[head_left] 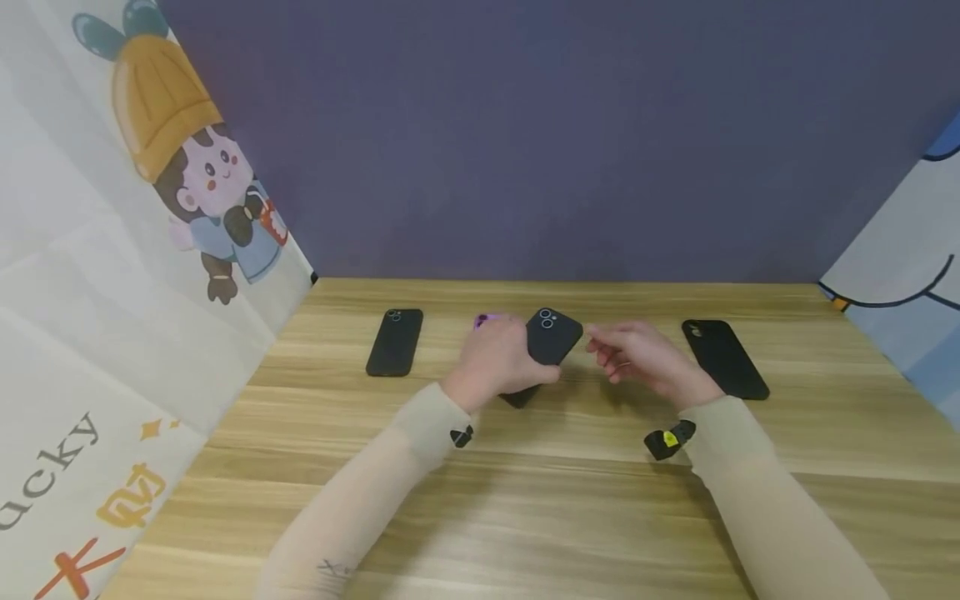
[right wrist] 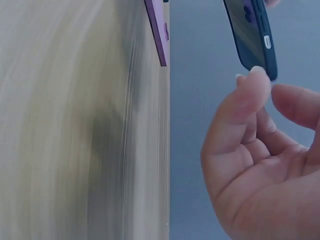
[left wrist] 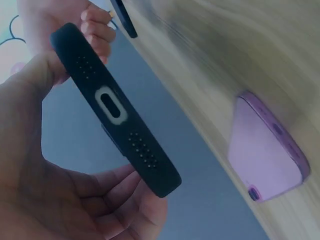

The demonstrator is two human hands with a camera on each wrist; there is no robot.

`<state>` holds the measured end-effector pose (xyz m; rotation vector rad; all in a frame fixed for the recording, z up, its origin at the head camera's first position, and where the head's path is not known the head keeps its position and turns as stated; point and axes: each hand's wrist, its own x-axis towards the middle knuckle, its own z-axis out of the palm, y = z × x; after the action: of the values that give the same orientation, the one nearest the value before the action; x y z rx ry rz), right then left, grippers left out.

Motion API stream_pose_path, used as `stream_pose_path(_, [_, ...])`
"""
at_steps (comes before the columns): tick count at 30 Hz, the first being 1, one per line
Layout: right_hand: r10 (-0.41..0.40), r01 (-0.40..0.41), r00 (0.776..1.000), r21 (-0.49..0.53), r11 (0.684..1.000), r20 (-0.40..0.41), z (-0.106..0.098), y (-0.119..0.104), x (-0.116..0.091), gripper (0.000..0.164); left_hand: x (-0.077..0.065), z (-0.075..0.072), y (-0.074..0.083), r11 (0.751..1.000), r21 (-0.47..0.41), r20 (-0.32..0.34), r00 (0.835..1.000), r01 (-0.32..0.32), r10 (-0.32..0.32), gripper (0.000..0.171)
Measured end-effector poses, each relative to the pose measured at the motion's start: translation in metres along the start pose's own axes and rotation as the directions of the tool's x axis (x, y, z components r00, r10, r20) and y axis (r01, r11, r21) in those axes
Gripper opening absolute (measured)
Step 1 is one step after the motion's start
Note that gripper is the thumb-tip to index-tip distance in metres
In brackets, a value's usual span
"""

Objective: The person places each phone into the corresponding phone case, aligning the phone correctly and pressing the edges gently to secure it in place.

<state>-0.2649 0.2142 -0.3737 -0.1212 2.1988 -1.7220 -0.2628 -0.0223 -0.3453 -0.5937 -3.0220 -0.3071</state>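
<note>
My left hand (head_left: pixel 498 354) grips a phone in a black case (head_left: pixel 551 337), raised and tilted above the table, its two camera rings at the top. In the left wrist view, thumb and fingers hold it by opposite edges, and the charging-port cutout shows. Close to one corner of that phone is my right hand (head_left: pixel 637 354), fingers loosely bent; in the right wrist view its fingertips (right wrist: pixel 257 80) overlap the corner, and I cannot tell whether they touch. A purple phone (left wrist: pixel 265 150) lies on the table, mostly hidden behind the left hand in the head view.
Another black phone (head_left: pixel 394 343) lies at the left of the wooden table (head_left: pixel 555 517). On the right, a black phone case (head_left: pixel 727 362) with a camera cutout lies beside the right wrist. A dark panel (head_left: pixel 562 142) stands along the back, with printed cloth (head_left: pixel 82 275) at the left.
</note>
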Motion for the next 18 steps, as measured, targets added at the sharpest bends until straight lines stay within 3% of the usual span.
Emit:
stream_pose_path(10, [-0.010, 0.004, 0.999, -0.131, 0.991, -0.048, -0.009, 0.003, -0.004, 0.045, 0.005, 0.005, -0.028, 0.990, -0.056, 0.042, 0.991, 0.132, -0.130, 0.067])
stream_pose_path(13, [-0.019, 0.000, 0.996, -0.208, 0.978, -0.086, -0.014, 0.006, -0.005, 0.045, 0.006, 0.006, -0.036, 0.985, -0.067, 0.045, 0.987, 0.160, -0.157, 0.068])
stream_pose_path(18, [-0.053, 0.005, 0.990, -0.348, 0.937, -0.128, -0.025, 0.007, -0.010, 0.047, 0.007, 0.004, -0.049, 0.978, -0.095, 0.056, 0.981, 0.188, -0.183, 0.054])
